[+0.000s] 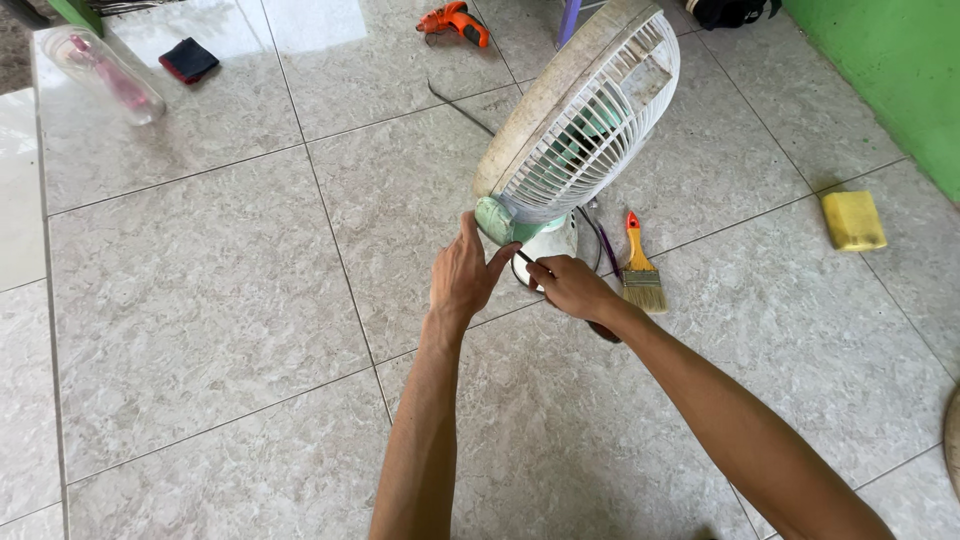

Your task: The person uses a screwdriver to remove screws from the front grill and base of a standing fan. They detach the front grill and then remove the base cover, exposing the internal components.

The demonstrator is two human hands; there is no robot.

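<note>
A dusty white fan (585, 110) with a caged grille and pale green blades stands tilted on the tiled floor. Its green motor housing (497, 222) sits at the bottom of the cage. My left hand (462, 275) presses against that green housing, thumb up and fingers spread. My right hand (572, 287) is closed on a thin dark tool, a screwdriver (527, 262), whose tip points at the base of the housing. Part of the tool's handle shows below my wrist.
A paintbrush with an orange handle (639, 265) lies right of the fan. A yellow sponge (853, 220) lies near the green wall (890, 70). An orange drill (455, 22), a dark cloth (188, 60) and a clear bottle (105, 75) lie further back.
</note>
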